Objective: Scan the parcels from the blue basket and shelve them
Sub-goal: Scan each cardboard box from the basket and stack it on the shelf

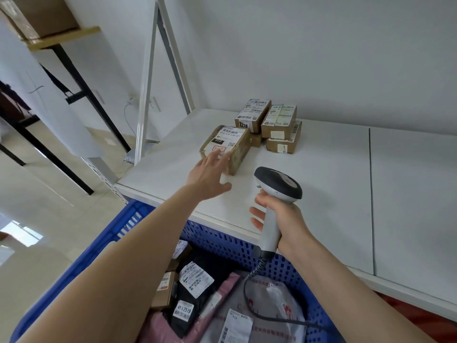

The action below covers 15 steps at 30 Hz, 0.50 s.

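Observation:
A taped brown parcel (228, 142) with a white label lies on the white shelf (321, 184). My left hand (210, 174) reaches over the shelf with straight fingers, its fingertips touching the parcel's near side. My right hand (284, 219) grips the handle of a grey and white barcode scanner (277, 186), held upright above the shelf's front edge. Its coiled cable drops into the blue basket (227, 241) below. The basket holds several parcels: black, grey and pink bags and small brown boxes.
Several small labelled boxes (274, 125) are stacked further back on the shelf by the wall. A white shelf post (146, 90) rises at the shelf's left corner. Dark table legs and a tiled floor lie to the left.

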{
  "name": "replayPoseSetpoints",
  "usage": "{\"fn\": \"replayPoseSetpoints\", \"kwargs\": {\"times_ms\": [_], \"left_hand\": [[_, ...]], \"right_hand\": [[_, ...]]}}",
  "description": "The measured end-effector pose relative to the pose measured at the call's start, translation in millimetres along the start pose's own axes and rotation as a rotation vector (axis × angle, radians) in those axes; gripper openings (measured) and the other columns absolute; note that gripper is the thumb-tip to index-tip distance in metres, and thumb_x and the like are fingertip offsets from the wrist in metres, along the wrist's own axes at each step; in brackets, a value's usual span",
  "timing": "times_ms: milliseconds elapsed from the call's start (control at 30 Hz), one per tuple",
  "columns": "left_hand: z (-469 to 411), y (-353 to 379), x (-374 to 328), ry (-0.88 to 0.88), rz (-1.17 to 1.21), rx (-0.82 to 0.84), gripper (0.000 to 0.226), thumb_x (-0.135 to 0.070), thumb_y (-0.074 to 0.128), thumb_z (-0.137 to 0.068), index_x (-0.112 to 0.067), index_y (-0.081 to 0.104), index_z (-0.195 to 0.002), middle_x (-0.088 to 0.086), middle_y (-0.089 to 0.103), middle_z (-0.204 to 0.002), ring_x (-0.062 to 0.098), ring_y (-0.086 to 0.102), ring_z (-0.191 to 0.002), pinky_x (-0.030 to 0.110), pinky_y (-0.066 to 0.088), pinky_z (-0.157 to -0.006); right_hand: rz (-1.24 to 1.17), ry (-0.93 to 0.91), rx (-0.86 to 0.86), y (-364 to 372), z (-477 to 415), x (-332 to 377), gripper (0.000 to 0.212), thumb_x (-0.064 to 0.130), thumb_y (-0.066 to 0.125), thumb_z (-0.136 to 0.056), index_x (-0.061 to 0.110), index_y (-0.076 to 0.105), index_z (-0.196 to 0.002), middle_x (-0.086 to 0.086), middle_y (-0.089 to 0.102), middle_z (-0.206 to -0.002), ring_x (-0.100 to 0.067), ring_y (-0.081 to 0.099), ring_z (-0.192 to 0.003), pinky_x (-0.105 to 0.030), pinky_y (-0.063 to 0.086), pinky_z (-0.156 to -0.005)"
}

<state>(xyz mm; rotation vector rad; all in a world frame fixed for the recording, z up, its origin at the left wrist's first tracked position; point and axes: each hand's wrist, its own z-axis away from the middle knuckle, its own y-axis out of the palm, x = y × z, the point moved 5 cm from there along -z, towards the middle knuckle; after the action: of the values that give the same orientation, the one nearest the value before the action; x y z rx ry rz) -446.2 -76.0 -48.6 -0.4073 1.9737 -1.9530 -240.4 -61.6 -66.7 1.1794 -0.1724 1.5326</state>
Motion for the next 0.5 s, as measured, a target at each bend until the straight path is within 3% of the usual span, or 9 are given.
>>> {"fn": "replayPoseSetpoints", "kwargs": {"times_ms": [100,233,367,500], "left_hand": [[43,0,9,0.013,-0.015,-0.036,0.072,-0.038,0.056,-0.09,-0.025,0.019,-0.15,0.003,0.022,-0.155,0.03,0.043,-0.129,0.038,0.041,-0.099],[105,19,43,0.007,-0.103,0.081,0.061,-0.032,0.052,-0.093,-0.025,0.029,-0.148,0.0,0.026,-0.153,0.023,0.042,-0.13,0.035,0.041,-0.097],[161,43,92,-0.17,-0.014,0.132,0.049,-0.025,0.052,-0.092,-0.024,0.043,-0.14,-0.002,0.035,-0.146,0.022,0.05,-0.122,0.034,0.048,-0.081],[208,66,133,-0.313,0.135,0.139,0.044,-0.02,0.055,-0.09,-0.019,0.051,-0.134,0.004,0.043,-0.136,0.028,0.051,-0.121,0.044,0.047,-0.093]], "right_hand": [[0.071,0.043,0.061,10,11,-11,0.013,0.011,0.069,-0.086,0.009,0.068,-0.099,-0.01,0.073,-0.089,-0.02,0.071,-0.076,-0.031,0.058,-0.07],[0.242,0.133,0.174,28,29,-42,0.009,0.016,0.068,-0.088,0.009,0.068,-0.093,-0.013,0.074,-0.081,-0.018,0.069,-0.063,-0.027,0.057,-0.061],[0.34,0.226,0.198,43,40,-87,0.01,0.019,0.069,-0.087,0.01,0.067,-0.089,-0.01,0.074,-0.074,-0.016,0.068,-0.06,-0.027,0.056,-0.062],[0.374,0.309,0.204,60,40,-130,0.012,0.019,0.07,-0.086,0.008,0.067,-0.086,-0.011,0.073,-0.073,-0.017,0.068,-0.06,-0.029,0.055,-0.063]]}}
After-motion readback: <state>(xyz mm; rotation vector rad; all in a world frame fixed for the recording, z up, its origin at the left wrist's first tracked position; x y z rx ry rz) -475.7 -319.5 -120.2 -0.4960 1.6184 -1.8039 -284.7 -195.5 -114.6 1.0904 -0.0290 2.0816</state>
